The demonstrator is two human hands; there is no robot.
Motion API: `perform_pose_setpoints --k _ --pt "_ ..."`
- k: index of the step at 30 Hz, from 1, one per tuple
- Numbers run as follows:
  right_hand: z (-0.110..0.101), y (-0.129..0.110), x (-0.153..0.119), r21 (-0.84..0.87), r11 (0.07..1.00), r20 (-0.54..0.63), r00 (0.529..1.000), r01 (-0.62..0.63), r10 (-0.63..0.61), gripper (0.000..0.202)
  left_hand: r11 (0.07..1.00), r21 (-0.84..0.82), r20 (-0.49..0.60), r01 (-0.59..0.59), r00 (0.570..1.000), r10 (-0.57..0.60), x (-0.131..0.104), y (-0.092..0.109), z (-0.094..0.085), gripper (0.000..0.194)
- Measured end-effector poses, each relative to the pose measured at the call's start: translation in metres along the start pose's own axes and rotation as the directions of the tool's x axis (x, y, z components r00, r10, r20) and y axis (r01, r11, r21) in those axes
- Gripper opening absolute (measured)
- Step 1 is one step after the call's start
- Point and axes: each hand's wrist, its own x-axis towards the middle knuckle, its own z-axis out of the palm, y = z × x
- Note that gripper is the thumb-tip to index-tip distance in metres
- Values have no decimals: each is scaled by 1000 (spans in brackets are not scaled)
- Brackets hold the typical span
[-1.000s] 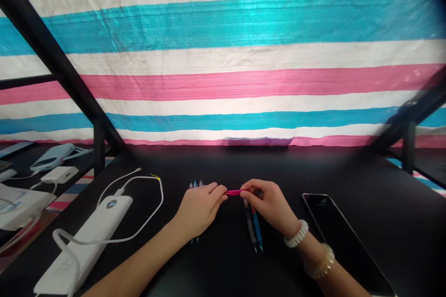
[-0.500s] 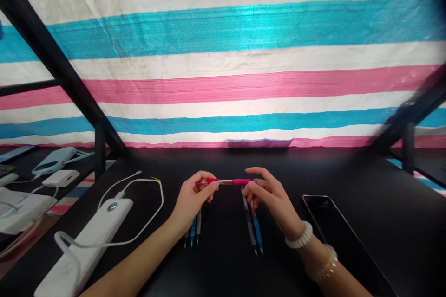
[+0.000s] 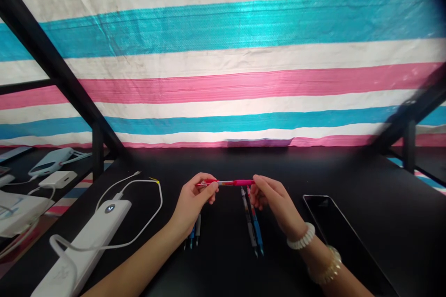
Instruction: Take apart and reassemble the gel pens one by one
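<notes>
Where the stripes hang: a sheet (image 3: 244, 23) in blue, pink and white rises behind the black table (image 3: 223, 269).
Power bank: the white block (image 3: 101, 227) lies toward the left; its white cable (image 3: 161, 199) loops across the tabletop, well apart from the fingers.
Phone: the dark slab (image 3: 331, 222) lies beside the right forearm, which could nudge it if the elbow swung outward.
Left hand: closed in a pinch (image 3: 190, 199), thumb against fingers, around the red end of the pen.
Right hand: fingers drawn nearly together (image 3: 275, 197) at the pen's pink end; whether they pinch it or merely touch it, the view cannot tell.
Pens below: a grey one (image 3: 248, 222) and a blue one (image 3: 258, 229) lie close together near the right hand; three tips (image 3: 192, 239) show beneath the left. A low wrist could roll either group out of line.
Red-and-pink pen: it spans level (image 3: 226, 183) between both hands; a slack left pinch, or an uneven push from the right fingertips, could tip or drop it.
</notes>
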Motion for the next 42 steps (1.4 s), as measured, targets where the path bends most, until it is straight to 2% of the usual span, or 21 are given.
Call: perform_pose_setpoints --k 6,9,12,18,30,36,39,42 --pt "1 1 0 38 999 5 1000 -10 10 38 997 -70 -9 40 999 -41 -1 2 2 24" --pt "1 2 1 37 999 19 999 -38 37 43 995 -87 -13 40 999 -41 -1 2 2 24" --pt "1 4 3 -13 1000 10 1000 -10 11 47 995 -90 -15 36 999 -38 -1 2 2 24" --pt "2 2 2 66 997 -16 999 -29 30 30 994 -105 -19 42 999 -45 -1 3 2 25" --pt "0 6 5 -41 998 22 999 -39 40 54 990 -137 -28 33 999 -38 0 4 3 25" --pt "2 -2 1 30 999 5 1000 -28 28 42 987 -157 -31 38 999 -43 -1 5 3 25" --pt "2 -1 2 59 995 10 996 -85 85 45 986 -160 -33 47 998 -53 -2 4 3 26" --pt "1 1 2 52 996 28 997 -74 73 50 986 -158 -25 49 998 -53 -2 5 3 26"
